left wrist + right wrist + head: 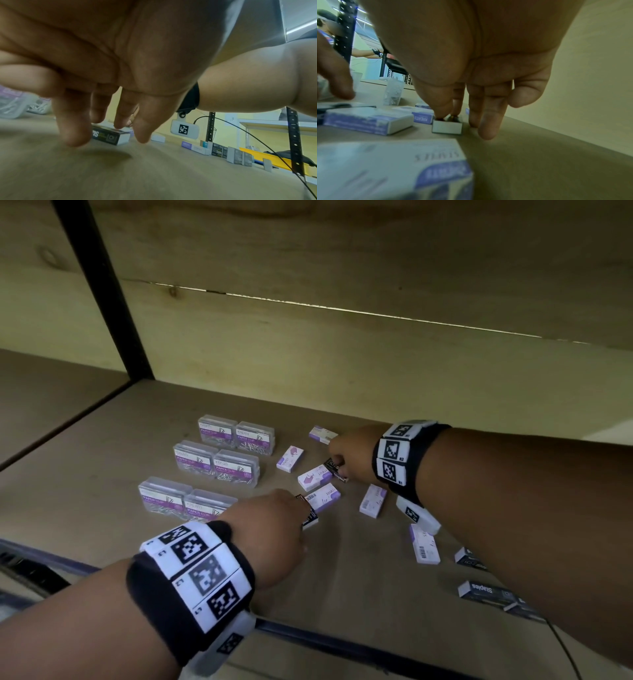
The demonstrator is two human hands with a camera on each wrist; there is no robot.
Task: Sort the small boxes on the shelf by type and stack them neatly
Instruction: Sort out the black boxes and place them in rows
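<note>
Several clear paper-clip boxes sit in paired rows on the left of the wooden shelf. Purple-and-white staple boxes lie scattered in the middle. My right hand pinches a small black staple box lying on the shelf. In the right wrist view my thumb and index finger press on the top of this box. My left hand reaches down over a second black staple box with fairly straight fingers. The left wrist view shows that box behind my fingertips; no grip is visible.
More black staple boxes lie near the front right edge, with purple ones beside my right forearm. A black upright post stands at the left, and the shelf above hangs low. A dark rail runs along the front edge.
</note>
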